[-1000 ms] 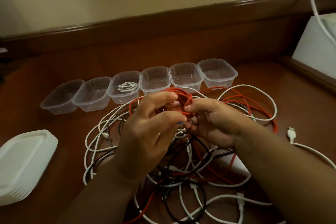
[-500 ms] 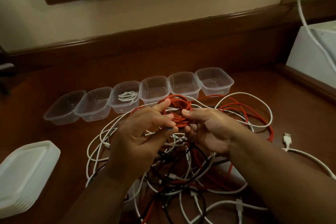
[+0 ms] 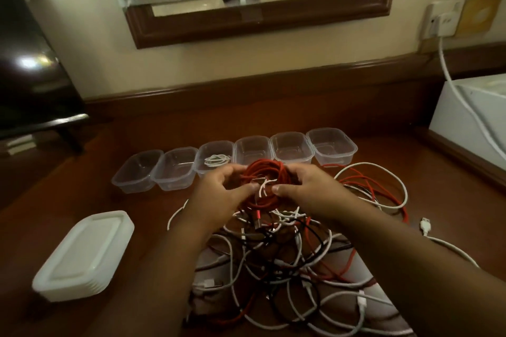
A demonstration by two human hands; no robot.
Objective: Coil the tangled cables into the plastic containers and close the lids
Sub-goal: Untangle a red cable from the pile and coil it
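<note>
Both hands hold a coiled red cable (image 3: 264, 172) just above the table, in front of the container row. My left hand (image 3: 221, 194) grips the coil's left side and my right hand (image 3: 306, 189) grips its right side. A white cable strand crosses the coil between my fingertips. Several clear plastic containers (image 3: 332, 149) stand in a row behind; the third from the left (image 3: 215, 160) has a coiled white cable in it. A tangle of white, red and black cables (image 3: 287, 254) lies under my forearms.
A stack of white lids (image 3: 85, 254) sits at the front left. A white box (image 3: 471, 115) with a white power cord stands at the right. A dark screen (image 3: 30, 76) stands at the far left; a framed mirror (image 3: 257, 3) hangs on the wall.
The camera has tilted up, showing more wall. My hands have spread apart on the red coil, which now looks wider and sits closer to the containers.
</note>
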